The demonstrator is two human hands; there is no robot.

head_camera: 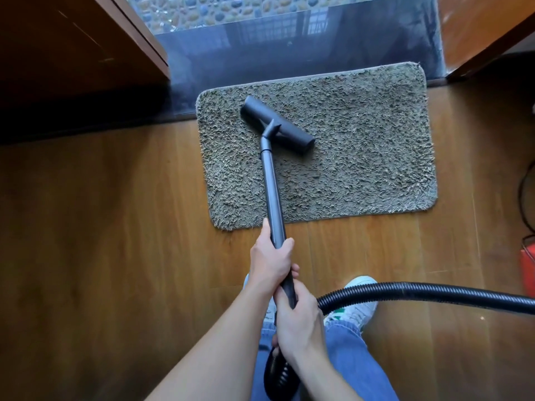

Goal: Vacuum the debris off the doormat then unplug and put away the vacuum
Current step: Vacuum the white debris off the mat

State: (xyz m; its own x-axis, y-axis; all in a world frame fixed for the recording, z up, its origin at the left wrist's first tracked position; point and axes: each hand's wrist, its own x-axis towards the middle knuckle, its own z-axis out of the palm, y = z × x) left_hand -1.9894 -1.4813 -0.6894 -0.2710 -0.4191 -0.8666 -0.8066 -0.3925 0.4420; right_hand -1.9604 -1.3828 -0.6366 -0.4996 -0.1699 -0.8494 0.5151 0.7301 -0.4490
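Closest in, the person's right hand [299, 322] is clamped round the lower end of the vacuum wand [272, 192], fingers curled tight about the tube. It sits over blue jeans [353, 360] and a white sneaker [359, 308]. Further up the same tube, just short of the doormat's near edge, the left hand [270, 261] grips it too, wrapped round the tube with one finger stretched along it toward the mat. The doormat [362, 157] itself is a shaggy grey-brown rectangle lying on the wooden floor [115, 227], its far edge up against a dark stone threshold [318, 47]. On the mat's left half, nearer that far edge, the black floor head [289, 131] rests in the pile, set at a slant to the mat's sides. From it the wand runs back across the near edge to the two hands. A black ribbed hose [419, 293] loops out from under the right hand and sweeps away on the near side of the mat, off toward the right. Well to the right of the mat I can make out a thin dark cable [521, 198] and something red [528, 270], both cut off at the edge. Beyond the threshold lies pebble paving [231, 10], and brown wooden panels [72, 53] stand to either side of the mat's far end.
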